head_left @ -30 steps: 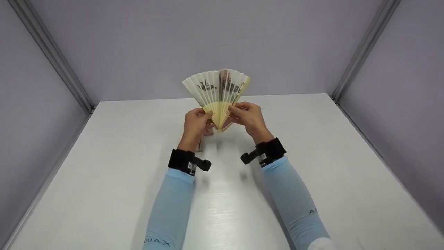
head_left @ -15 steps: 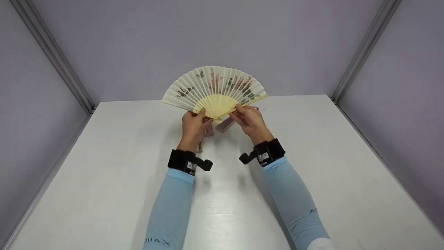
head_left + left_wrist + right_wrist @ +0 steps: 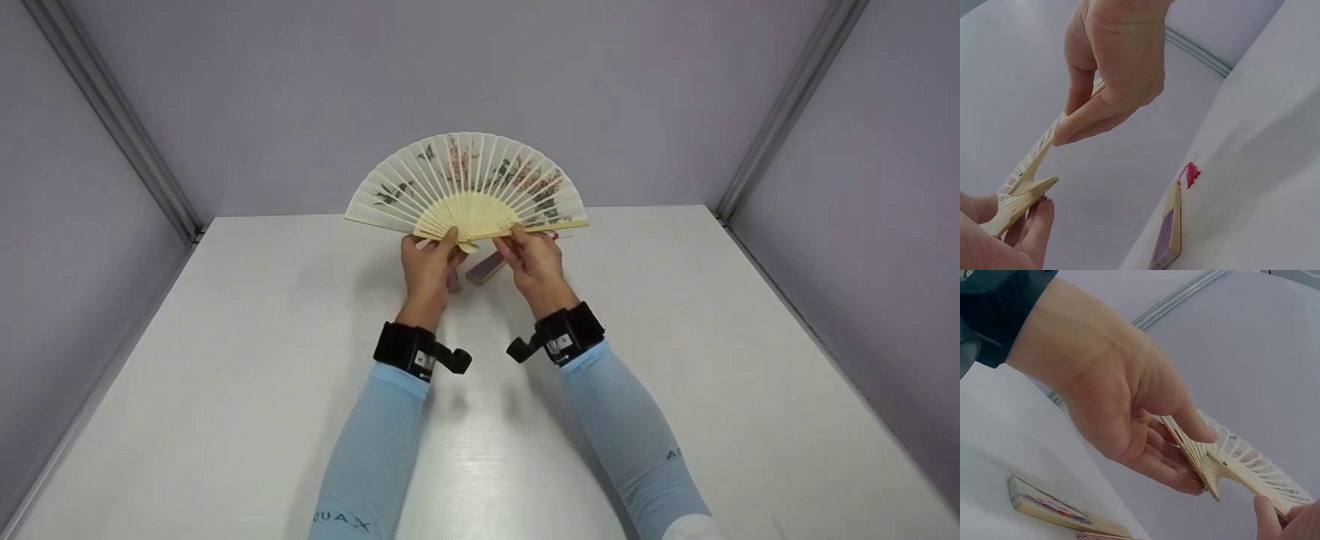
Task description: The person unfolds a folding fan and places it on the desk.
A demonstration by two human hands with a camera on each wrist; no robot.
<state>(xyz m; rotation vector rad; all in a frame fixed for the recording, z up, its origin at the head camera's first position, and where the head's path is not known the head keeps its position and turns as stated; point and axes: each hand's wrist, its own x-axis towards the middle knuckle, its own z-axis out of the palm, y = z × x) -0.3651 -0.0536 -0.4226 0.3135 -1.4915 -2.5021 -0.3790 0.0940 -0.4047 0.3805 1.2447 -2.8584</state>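
Folding fan (image 3: 466, 187), paper leaf printed with flowers on pale bamboo ribs, held upright in the air above the far middle of the white desk (image 3: 225, 390). Left hand (image 3: 427, 268) pinches the left guard stick near the pivot, thumb on the front; right hand (image 3: 534, 262) pinches the right guard stick in the same way. Leaf is spread to nearly a half circle, both guards lying close to level, so opening appears all but complete; little further spread seems possible. Closed fan (image 3: 487, 267) with a purple edge lies on the desk beneath the hands, a red tassel (image 3: 1190, 174) at its end. Another closed fan (image 3: 1053, 508) lies alongside it. Grey walls enclose the desk on three sides.
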